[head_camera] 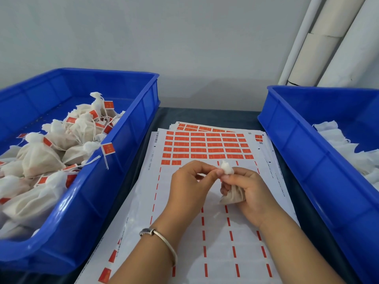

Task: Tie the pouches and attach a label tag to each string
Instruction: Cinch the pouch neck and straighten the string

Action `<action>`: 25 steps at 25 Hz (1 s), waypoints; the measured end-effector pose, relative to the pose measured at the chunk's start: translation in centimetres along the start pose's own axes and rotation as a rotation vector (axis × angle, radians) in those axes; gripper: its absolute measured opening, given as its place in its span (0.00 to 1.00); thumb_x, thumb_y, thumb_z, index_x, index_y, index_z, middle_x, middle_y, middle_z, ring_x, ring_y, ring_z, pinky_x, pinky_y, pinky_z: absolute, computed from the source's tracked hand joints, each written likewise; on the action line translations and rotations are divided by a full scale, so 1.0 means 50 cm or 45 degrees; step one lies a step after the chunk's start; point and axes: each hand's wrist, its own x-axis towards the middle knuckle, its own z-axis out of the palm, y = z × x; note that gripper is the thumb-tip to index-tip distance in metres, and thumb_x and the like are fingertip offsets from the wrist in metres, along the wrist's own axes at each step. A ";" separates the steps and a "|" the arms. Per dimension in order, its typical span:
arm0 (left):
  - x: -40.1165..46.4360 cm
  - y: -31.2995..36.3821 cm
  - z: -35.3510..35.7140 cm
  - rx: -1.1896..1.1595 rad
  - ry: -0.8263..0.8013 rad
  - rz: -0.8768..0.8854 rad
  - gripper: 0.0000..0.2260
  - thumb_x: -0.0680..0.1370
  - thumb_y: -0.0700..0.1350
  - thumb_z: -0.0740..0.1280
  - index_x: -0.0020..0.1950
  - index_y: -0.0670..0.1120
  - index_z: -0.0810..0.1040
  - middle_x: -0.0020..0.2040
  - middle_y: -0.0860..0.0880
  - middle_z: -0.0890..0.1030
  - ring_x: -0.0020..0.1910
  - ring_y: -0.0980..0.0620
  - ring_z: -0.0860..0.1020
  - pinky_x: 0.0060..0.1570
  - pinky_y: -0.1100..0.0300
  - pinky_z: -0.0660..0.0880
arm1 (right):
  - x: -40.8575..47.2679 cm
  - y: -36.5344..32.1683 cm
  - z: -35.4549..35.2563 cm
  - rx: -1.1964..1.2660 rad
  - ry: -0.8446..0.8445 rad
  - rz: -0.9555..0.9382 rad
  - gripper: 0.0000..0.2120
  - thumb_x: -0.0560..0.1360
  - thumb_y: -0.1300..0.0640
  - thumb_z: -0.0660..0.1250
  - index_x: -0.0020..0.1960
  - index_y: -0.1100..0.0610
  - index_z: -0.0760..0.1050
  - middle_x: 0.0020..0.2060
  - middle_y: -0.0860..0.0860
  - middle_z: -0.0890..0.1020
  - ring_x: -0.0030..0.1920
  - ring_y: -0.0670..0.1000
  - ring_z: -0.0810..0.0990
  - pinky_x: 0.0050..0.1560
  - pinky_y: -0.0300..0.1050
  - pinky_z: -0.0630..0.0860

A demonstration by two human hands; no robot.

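Dark tabletop (242, 115) with label sheets (205, 148) between two blue bins. The right hand (250, 193) grips a pouch (233, 194), its gathered neck protruding above the curled fingers (231, 178); the left hand (190, 181) pinches at that neck.

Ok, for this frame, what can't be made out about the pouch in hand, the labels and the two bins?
Head view only:
- pouch: its string is hidden by the fingers of the left hand and right hand.
- label sheet: print too small to read.
- right bin: cut off by the frame edge.
- left bin: lower pouches buried under the pile.
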 end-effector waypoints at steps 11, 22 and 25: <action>0.013 -0.027 -0.001 0.476 0.113 0.111 0.09 0.76 0.53 0.63 0.38 0.59 0.66 0.39 0.63 0.70 0.39 0.63 0.71 0.33 0.77 0.66 | -0.003 -0.003 0.011 -0.083 -0.063 0.034 0.12 0.74 0.66 0.66 0.47 0.50 0.81 0.35 0.47 0.79 0.37 0.50 0.76 0.38 0.40 0.77; 0.030 -0.025 -0.028 0.345 0.460 -0.163 0.08 0.77 0.53 0.61 0.39 0.58 0.67 0.39 0.63 0.70 0.39 0.63 0.73 0.28 0.75 0.65 | 0.003 0.002 -0.014 -0.073 -0.347 0.082 0.15 0.71 0.70 0.64 0.52 0.54 0.76 0.29 0.50 0.76 0.28 0.47 0.75 0.34 0.41 0.75; 0.028 -0.023 -0.029 0.336 0.481 -0.190 0.08 0.77 0.52 0.61 0.38 0.58 0.67 0.39 0.62 0.71 0.38 0.62 0.72 0.30 0.75 0.63 | -0.002 0.001 -0.013 -0.112 -0.431 0.111 0.17 0.64 0.64 0.67 0.51 0.51 0.78 0.29 0.49 0.77 0.28 0.48 0.75 0.34 0.40 0.75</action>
